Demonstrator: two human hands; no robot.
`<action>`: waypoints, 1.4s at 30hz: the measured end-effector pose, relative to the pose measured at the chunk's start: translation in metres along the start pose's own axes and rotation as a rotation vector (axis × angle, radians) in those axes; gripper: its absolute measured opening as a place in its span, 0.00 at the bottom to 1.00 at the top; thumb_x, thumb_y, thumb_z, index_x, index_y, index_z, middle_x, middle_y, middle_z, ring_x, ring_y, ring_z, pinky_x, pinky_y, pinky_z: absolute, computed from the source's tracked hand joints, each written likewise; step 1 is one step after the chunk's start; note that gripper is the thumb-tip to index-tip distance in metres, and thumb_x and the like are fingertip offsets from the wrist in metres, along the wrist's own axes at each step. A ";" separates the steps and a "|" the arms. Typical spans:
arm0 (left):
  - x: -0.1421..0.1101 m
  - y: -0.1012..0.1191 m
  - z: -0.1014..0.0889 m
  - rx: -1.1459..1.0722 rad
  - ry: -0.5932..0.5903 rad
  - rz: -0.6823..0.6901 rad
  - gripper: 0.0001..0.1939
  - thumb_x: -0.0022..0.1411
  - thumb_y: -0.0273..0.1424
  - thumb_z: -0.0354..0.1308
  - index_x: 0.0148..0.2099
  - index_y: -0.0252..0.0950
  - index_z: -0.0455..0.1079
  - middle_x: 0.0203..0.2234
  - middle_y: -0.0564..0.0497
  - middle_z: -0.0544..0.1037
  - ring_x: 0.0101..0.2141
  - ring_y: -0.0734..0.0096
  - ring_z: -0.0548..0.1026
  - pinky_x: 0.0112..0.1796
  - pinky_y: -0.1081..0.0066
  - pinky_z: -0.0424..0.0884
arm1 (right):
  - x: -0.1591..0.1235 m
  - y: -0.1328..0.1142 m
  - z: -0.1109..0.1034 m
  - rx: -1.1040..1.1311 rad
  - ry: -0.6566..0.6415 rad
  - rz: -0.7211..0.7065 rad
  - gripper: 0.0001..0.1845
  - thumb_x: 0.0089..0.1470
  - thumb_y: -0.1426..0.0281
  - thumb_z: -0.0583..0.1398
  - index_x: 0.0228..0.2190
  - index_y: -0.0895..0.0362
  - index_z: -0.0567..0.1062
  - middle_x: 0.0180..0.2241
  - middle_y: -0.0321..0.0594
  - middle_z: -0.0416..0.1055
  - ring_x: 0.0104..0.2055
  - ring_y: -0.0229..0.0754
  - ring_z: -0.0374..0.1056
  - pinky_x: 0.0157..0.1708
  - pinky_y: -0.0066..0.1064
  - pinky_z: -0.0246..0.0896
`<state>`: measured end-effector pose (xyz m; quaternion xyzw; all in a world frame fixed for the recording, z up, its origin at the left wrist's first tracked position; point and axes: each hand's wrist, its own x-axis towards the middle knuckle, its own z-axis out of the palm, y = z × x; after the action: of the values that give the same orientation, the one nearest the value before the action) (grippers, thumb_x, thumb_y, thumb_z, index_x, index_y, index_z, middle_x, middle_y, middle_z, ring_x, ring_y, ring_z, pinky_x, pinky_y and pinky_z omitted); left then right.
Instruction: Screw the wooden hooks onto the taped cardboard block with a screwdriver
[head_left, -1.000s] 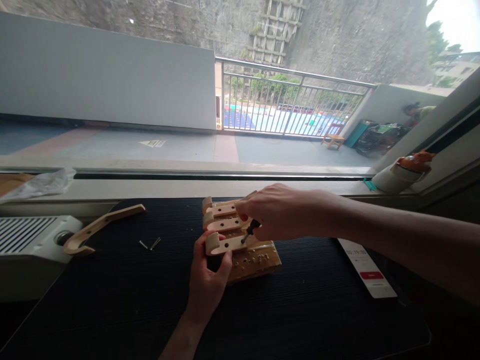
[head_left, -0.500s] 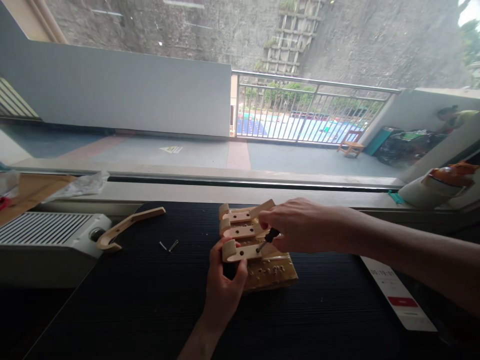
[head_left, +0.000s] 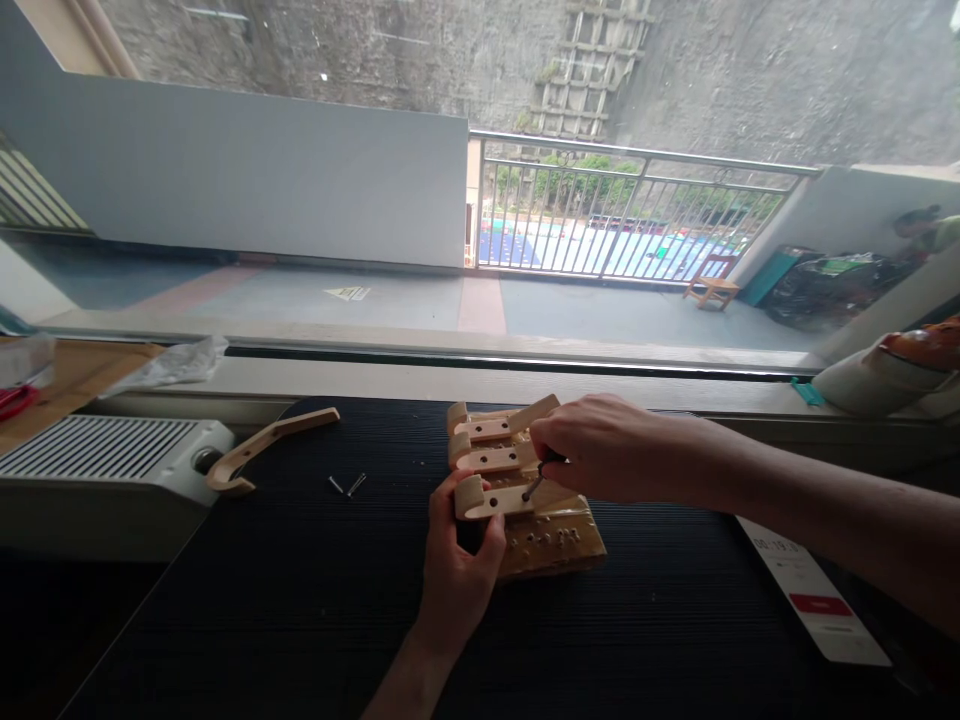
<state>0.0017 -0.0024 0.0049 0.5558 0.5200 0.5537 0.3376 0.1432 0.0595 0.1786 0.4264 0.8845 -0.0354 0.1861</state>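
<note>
My left hand (head_left: 461, 560) grips the curled end of the nearest wooden hook (head_left: 510, 500), thumb on one side and fingers on the other. In my right hand (head_left: 592, 445) is a screwdriver (head_left: 534, 486), its dark handle mostly hidden in the fist. The tip stands in a hole of that hook. Beneath lies a tape-wrapped block (head_left: 555, 545) with several small holes. A second wooden hook (head_left: 498, 458) and a third wooden hook (head_left: 487, 428) lie on it farther back. Several screws (head_left: 357, 485) and a loose wooden hook (head_left: 270, 440) rest to the left.
The black table (head_left: 315, 620) meets a window sill (head_left: 390, 378). A white radiator (head_left: 112, 460) stands at left. On the right lies a phone (head_left: 817, 600) showing a timer. A pot (head_left: 870, 380) and plastic bag (head_left: 169, 365) sit near the window.
The whole scene has shifted slightly right as the camera moved. My right fist has turned a little around the screwdriver, whose tip stays in the same hole. My left hand keeps its hold.
</note>
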 end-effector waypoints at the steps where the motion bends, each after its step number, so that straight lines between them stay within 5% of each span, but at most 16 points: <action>1: 0.000 0.000 0.000 0.000 0.000 0.002 0.18 0.56 0.27 0.56 0.49 0.38 0.60 0.48 0.47 0.67 0.51 0.63 0.65 0.54 0.61 0.59 | -0.002 -0.001 0.000 0.003 0.014 0.005 0.11 0.51 0.70 0.51 0.25 0.59 0.72 0.23 0.39 0.68 0.24 0.35 0.60 0.23 0.28 0.43; 42: 0.001 -0.003 0.002 0.015 0.012 0.003 0.19 0.56 0.29 0.56 0.50 0.38 0.59 0.49 0.46 0.66 0.52 0.61 0.65 0.54 0.59 0.58 | -0.003 -0.013 -0.010 0.015 -0.049 0.059 0.10 0.51 0.71 0.52 0.27 0.59 0.73 0.24 0.39 0.68 0.25 0.35 0.60 0.23 0.28 0.42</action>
<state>0.0025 -0.0006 0.0025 0.5559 0.5254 0.5535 0.3295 0.1322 0.0517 0.1872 0.4526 0.8665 -0.0472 0.2054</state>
